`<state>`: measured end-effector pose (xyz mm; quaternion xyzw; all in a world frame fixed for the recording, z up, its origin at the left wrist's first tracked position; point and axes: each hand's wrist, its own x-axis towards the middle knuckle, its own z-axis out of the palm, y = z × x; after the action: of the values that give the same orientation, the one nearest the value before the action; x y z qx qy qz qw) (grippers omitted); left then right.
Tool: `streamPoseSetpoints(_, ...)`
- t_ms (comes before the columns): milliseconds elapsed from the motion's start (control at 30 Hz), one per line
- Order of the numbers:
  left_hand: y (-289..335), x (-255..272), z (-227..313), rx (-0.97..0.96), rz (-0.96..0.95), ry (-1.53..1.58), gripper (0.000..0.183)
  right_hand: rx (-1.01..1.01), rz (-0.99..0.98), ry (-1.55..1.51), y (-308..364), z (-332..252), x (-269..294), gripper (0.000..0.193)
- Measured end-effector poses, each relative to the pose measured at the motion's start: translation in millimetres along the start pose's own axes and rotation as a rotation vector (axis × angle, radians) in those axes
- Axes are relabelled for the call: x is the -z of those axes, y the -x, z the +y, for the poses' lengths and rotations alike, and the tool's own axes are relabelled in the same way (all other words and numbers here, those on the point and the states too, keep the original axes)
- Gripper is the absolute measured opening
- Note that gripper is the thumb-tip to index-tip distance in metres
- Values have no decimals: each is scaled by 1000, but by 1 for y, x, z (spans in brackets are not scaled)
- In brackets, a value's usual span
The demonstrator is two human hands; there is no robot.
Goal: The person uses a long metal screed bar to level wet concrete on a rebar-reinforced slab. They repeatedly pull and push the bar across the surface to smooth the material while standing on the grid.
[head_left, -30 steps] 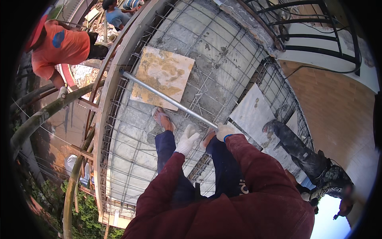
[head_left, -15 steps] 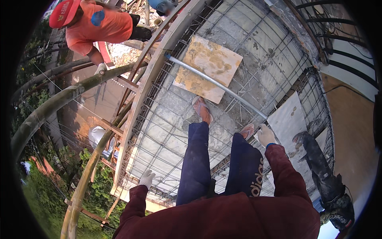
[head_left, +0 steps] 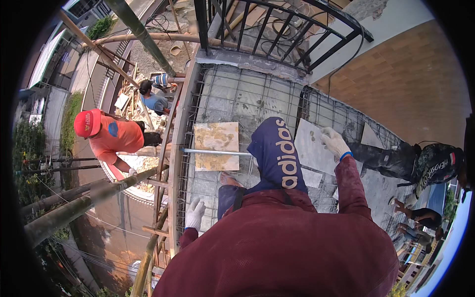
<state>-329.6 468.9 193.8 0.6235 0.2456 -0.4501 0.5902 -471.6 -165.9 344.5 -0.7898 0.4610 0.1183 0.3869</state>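
Observation:
My left hand (head_left: 195, 214), in a white glove, hangs over the mesh beside the long edge form on the left. Its fingers are apart and it holds nothing. At the right, my gloved right hand (head_left: 335, 142) is over the pale flat board (head_left: 310, 146), fingers stretched out and nothing seen in them; whether it touches the board I cannot tell. Ahead of me a metal pipe (head_left: 217, 152) crosses a yellow-stained square board (head_left: 216, 133), its right end hidden behind my bent leg. Both boards lie on the steel bar mesh (head_left: 237, 94).
Black metal railing (head_left: 272, 29) stands at the far end. Along the left runs the edge form (head_left: 179, 163), with bamboo poles (head_left: 99, 200) and a drop beyond. A person in orange (head_left: 118, 133) holds a pole; another in dark clothes (head_left: 396, 161) is close on my right.
My view has turned right and forward. My right leg has come up, bent, in front of me. The right hand has moved from near the pipe's end to over the pale board.

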Motion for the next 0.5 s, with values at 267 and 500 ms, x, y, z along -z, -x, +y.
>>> streamPoseSetpoints(267,-31,-92,234,-725,53,-601,53,302,349,-201,-59,-151,216,40)
streamPoseSetpoints(500,-54,-343,498,-1165,-261,-635,50,538,688,566,-280,-196,443,42)
